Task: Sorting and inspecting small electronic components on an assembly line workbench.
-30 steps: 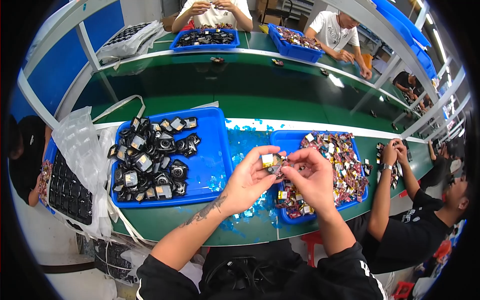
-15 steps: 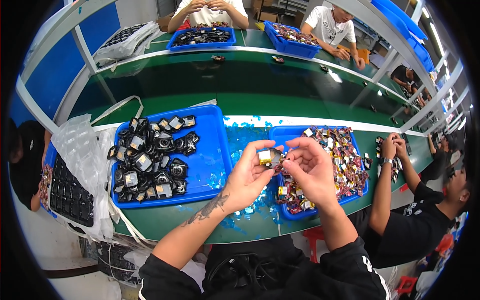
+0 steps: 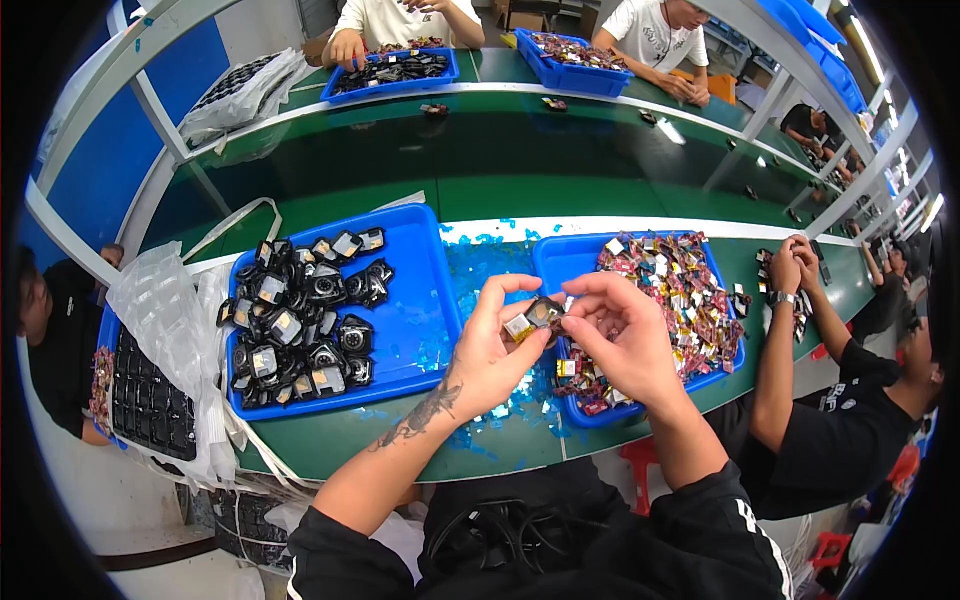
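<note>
Between both hands, over the gap between two blue trays, is a small dark watch case (image 3: 543, 313) with a white-and-yellow battery piece (image 3: 518, 327) beside it. My left hand (image 3: 490, 352) grips them between thumb and fingers. From the other side my right hand (image 3: 632, 345) closes its thumb and fingertips on the watch case's edge; the exact contact is partly hidden. To the left, the blue tray (image 3: 415, 270) carries many black watch cases (image 3: 325, 285). On the right, another blue tray (image 3: 548, 262) is heaped with small red circuit boards and batteries (image 3: 670, 300).
Blue film scraps (image 3: 500, 410) litter the green bench. A white ledge (image 3: 490, 231) separates it from a green conveyor (image 3: 420, 160) carrying parts. Plastic-covered black trays (image 3: 150, 390) stand left. A co-worker's hands (image 3: 793, 265) work at right; other people sit opposite.
The held watch case has turned, so more of its face shows and the battery piece sits lower left. Across the conveyor, a co-worker's hand has lowered into a tray. The view has shifted slightly.
</note>
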Demonstrator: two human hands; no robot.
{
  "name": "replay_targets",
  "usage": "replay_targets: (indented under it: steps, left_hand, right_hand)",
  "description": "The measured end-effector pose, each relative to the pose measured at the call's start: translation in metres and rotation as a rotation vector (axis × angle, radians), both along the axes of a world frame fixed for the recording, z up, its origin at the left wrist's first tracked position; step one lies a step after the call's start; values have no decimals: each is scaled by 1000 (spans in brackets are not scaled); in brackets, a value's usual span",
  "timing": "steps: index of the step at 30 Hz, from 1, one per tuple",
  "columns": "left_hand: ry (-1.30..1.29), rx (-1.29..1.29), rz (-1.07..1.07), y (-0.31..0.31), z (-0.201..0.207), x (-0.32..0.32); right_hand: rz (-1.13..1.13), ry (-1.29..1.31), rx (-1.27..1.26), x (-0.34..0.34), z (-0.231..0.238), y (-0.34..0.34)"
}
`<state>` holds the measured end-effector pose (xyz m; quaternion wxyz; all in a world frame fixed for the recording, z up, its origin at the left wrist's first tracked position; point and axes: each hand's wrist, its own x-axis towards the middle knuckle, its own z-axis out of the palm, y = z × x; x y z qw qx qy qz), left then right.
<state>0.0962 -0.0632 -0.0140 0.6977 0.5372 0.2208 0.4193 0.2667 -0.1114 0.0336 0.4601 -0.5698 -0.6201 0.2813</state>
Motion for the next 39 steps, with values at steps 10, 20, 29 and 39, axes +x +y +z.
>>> replay_targets:
  steps: [10, 20, 29, 39]
  left_hand:
    - [61, 8, -42, 1, 0, -3]
    - [103, 14, -53, 2, 2, -1]
    - [78, -41, -121, 4, 1, -5]
    - [1088, 788, 644, 56, 8, -50]
  right_hand:
    - [23, -45, 12, 2, 1, 2]
    - [86, 15, -22, 5, -4, 7]
    - [129, -94, -132, 5, 0, 10]
    - [299, -39, -328, 33, 32, 112]
